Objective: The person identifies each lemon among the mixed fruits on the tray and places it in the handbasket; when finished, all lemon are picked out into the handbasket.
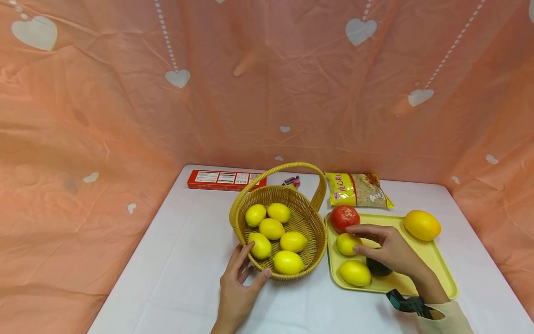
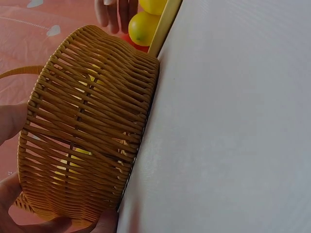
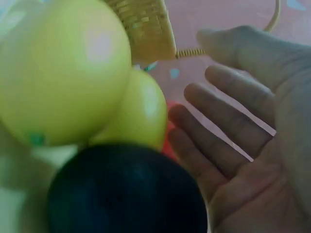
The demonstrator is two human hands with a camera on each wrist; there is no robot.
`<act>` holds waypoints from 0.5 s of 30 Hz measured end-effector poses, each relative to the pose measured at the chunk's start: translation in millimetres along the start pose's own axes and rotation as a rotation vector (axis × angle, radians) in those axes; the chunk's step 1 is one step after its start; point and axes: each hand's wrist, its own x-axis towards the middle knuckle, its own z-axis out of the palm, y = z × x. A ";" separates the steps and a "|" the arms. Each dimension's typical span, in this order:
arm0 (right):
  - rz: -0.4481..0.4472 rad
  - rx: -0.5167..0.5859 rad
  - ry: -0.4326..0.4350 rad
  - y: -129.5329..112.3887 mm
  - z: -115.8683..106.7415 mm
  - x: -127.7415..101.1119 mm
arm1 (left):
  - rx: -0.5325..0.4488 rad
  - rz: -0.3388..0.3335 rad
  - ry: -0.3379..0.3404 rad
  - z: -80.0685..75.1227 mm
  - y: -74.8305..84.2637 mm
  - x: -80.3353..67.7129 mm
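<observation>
A wicker basket [image 1: 310, 232] with an arched handle holds several lemons [image 1: 271, 229]. My left hand [image 1: 238, 283] grips the near left of its rim, with the thumb and fingers spread along the woven side [image 2: 87, 126]. To the right, my right hand [image 1: 392, 248] hovers over a yellow tray [image 1: 434, 273], palm and fingers unfolded, holding nothing. Its thumb and fingertips are close around a lemon [image 1: 347, 244]. A second lemon [image 1: 354, 273] lies nearer on the tray. Beside it is a dark round fruit [image 3: 129, 194], partly hidden under the right hand in the head view.
A pomegranate [image 1: 344, 218] and a larger orange-yellow fruit [image 1: 422, 225] sit at the tray's far corners. Behind the tray lies a yellow-labelled food bag [image 1: 359, 190]. A long red box [image 1: 221, 179] and small wrapped candies [image 1: 293, 181] lie behind the basket.
</observation>
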 end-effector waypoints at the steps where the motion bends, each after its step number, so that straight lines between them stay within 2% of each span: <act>1: 0.012 -0.017 0.006 0.7 -1.6 -1.3 | 0.000 0.000 0.000 0.0 -0.1 0.1; 6: 0.070 -0.094 -0.005 4.8 -6.3 -4.3 | -0.002 -0.001 -0.001 -0.1 1.3 -0.4; 15: 0.101 -0.192 -0.059 15.2 -2.0 0.5 | -0.003 -0.008 -0.004 0.1 2.8 -0.6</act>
